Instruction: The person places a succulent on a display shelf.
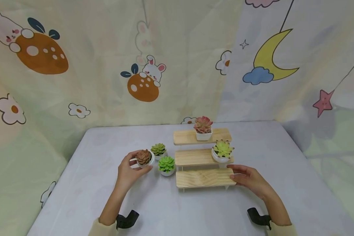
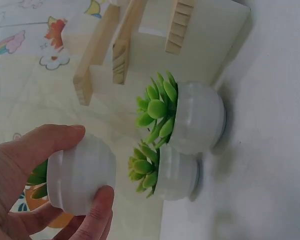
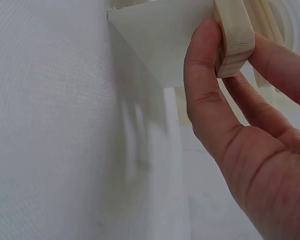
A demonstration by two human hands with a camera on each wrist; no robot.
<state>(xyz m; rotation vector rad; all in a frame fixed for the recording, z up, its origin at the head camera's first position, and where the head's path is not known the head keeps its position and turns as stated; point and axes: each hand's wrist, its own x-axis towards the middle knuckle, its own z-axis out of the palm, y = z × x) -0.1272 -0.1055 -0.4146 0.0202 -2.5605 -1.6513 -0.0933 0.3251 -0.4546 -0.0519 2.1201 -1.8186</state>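
My left hand [image 1: 127,172] grips a small potted succulent [image 1: 143,157] with reddish-brown leaves by its round white pot [image 2: 82,175]. In the left wrist view that pot is tilted, with fingers and thumb on its sides. Beside it stand two potted green succulents, a duller one [image 1: 158,149] behind and a bright one [image 1: 167,164] nearer the shelf. My right hand [image 1: 251,179] pinches the right end of the lowest board [image 1: 205,178] of a three-step wooden shelf, thumb and fingers on opposite faces in the right wrist view [image 3: 235,37].
A pink succulent [image 1: 203,126] in a square white pot sits on the top board [image 1: 183,137]. On the middle board [image 1: 191,158], a yellow-green succulent [image 1: 223,149] stands at the right end. A white cloth [image 1: 194,213] covers the table; a printed curtain [image 1: 188,82] hangs behind.
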